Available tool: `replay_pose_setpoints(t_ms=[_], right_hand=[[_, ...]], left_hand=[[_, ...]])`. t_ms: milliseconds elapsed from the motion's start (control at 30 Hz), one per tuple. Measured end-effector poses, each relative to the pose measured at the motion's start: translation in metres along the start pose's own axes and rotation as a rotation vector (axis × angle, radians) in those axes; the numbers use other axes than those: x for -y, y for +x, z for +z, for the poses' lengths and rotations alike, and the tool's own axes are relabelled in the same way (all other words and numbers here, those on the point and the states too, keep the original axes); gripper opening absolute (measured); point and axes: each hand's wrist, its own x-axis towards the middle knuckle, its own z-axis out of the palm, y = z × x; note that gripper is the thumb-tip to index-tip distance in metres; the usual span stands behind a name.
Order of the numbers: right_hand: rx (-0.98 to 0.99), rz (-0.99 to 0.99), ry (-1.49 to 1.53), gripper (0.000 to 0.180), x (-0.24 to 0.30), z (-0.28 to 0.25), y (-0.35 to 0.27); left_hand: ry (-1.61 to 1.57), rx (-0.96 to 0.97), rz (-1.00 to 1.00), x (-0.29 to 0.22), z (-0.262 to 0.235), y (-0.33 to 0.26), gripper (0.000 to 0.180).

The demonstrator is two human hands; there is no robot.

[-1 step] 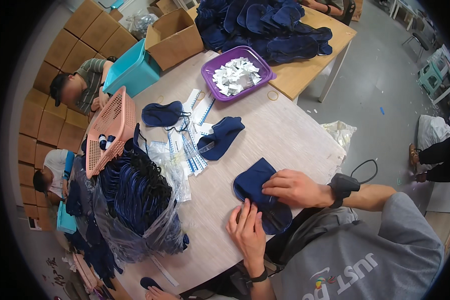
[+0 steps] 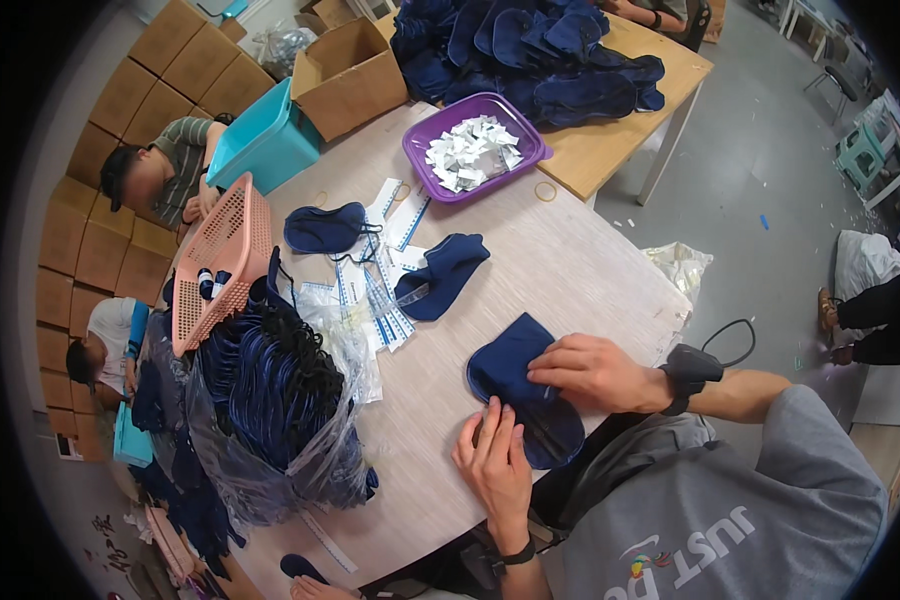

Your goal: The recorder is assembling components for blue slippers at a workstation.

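Note:
A navy cloth slipper (image 2: 512,360), soft and flat with rounded ends, lies near the table edge in front of me. The fingers of my right hand (image 2: 598,374) are bent and pressed together on its middle. My left hand (image 2: 495,462) rests at its lower left side, fingers stretched out and tips touching the edge. My right palm partly covers the slipper. Farther off lie another slipper-like navy piece (image 2: 450,272) and a navy eye mask (image 2: 325,228) with dark cords, on white strips with blue markings (image 2: 390,325).
On the left, a clear plastic bag (image 2: 270,490) bulges with navy pieces and black straps beside a pink basket (image 2: 255,225). A purple tray (image 2: 417,160) holds small white packets. Beyond are a cardboard box (image 2: 355,95), a turquoise bin (image 2: 270,140) and a navy pile (image 2: 580,90). Other people sit leftward.
My right hand has shifted very slightly to the right on the slipper. My left hand stays in place.

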Motion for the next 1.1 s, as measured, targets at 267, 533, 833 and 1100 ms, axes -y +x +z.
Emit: replay_pose_setpoints(t_ms=[267,533,833,1100], right_hand=[[-0.026,0.168,-0.209,0.053,0.009,-0.038,-0.042],[-0.26,0.278,-0.117,0.049,0.027,-0.039,-0.019],[0.046,-0.128,-0.233,0.04,0.053,0.02,-0.034],[0.112,-0.102,-0.254,0.042,0.055,0.016,-0.028]], left_hand=[[-0.048,-0.002,-0.089,-0.003,-0.002,-0.003,0.037],[-0.022,-0.044,-0.031,0.001,0.001,-0.002,0.053],[-0.065,-0.056,-0.082,0.005,0.005,-0.006,0.068],[-0.077,-0.068,-0.094,0.004,0.004,-0.005,0.072]])
